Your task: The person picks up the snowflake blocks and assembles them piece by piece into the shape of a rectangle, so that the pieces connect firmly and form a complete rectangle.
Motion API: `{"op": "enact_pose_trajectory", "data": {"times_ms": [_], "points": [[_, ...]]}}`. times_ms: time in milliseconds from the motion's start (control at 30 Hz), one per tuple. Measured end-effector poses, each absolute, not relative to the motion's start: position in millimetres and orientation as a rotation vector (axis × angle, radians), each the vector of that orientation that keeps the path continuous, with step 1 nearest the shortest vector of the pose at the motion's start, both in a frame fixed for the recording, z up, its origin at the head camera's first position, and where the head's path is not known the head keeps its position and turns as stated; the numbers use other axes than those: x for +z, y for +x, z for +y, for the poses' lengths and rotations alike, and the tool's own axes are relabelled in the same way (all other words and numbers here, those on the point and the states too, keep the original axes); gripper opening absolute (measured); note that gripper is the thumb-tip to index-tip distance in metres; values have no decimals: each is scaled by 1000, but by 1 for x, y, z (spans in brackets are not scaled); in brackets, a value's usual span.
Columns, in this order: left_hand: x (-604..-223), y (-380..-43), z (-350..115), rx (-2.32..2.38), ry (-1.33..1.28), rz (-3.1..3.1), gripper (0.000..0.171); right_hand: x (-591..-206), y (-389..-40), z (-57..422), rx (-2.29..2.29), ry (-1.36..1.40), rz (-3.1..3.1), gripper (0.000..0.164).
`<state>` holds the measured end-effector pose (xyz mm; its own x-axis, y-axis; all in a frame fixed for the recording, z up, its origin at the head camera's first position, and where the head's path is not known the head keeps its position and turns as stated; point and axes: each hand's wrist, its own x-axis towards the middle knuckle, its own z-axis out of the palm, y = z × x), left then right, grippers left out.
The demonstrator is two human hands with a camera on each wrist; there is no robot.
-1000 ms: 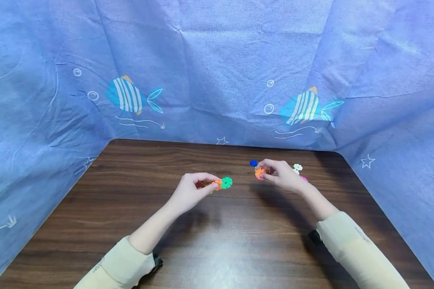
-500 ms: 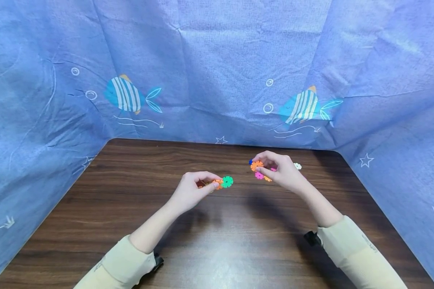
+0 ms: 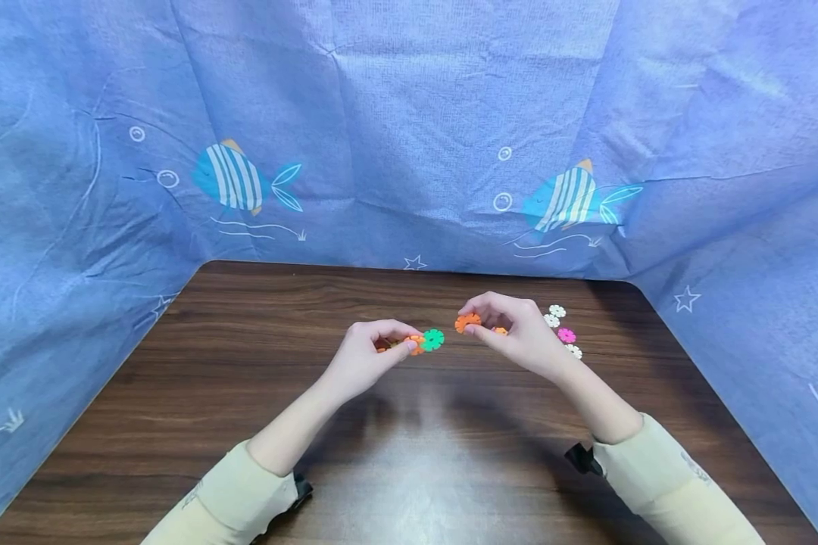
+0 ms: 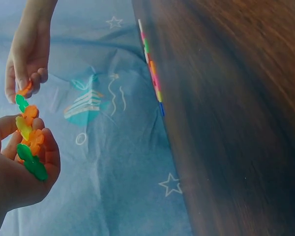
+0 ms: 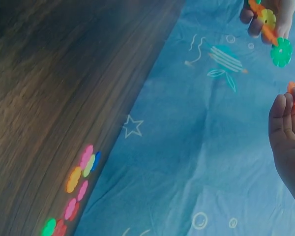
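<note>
My left hand (image 3: 364, 359) pinches a chain of interlocking snowflake discs in the air over the table. Notched flat discs in green, orange and yellow (image 4: 23, 128) make up this chain, and a green disc (image 3: 433, 339) sticks out at its right end. Between thumb and fingers, my right hand (image 3: 525, 337) holds a single orange snowflake disc (image 3: 467, 323). A small gap separates that orange disc from the green end disc, as the right wrist view shows, where both the green disc (image 5: 281, 52) and the orange disc (image 5: 293, 87) appear. My left fingers cover part of the chain.
Several loose snowflake discs lie on the dark wooden table (image 3: 279, 303) behind and beside my right hand, including a white disc (image 3: 557, 311) and a pink disc (image 3: 566, 335). The right wrist view also shows an orange disc (image 5: 73, 179). A blue fish-print cloth (image 3: 409, 136) surrounds the table.
My right hand has moved left with the orange disc, away from the loose discs and closer to the chain's green end. My left hand has shifted only slightly.
</note>
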<state>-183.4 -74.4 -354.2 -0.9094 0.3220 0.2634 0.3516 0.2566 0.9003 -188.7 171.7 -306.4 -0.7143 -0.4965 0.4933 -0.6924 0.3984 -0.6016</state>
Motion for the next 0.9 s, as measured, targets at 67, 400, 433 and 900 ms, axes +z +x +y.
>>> {"op": "enact_pose_trajectory", "data": {"times_ms": [67, 400, 433, 900], "points": [[-351, -182, -73, -1782, -653, -2483, 16, -313, -192, 172, 1199, 1059, -2419, 23], [-322, -162, -70, -1793, -691, -2481, 15, -329, -200, 169, 1141, 1163, -2324, 26], [-322, -162, -70, -1792, -694, -2479, 15, -329, -200, 169, 1139, 1164, -2324, 27], [-355, -182, -72, -1768, -696, -2476, 13, -304, -176, 156, 1118, 1087, -2388, 22]]}}
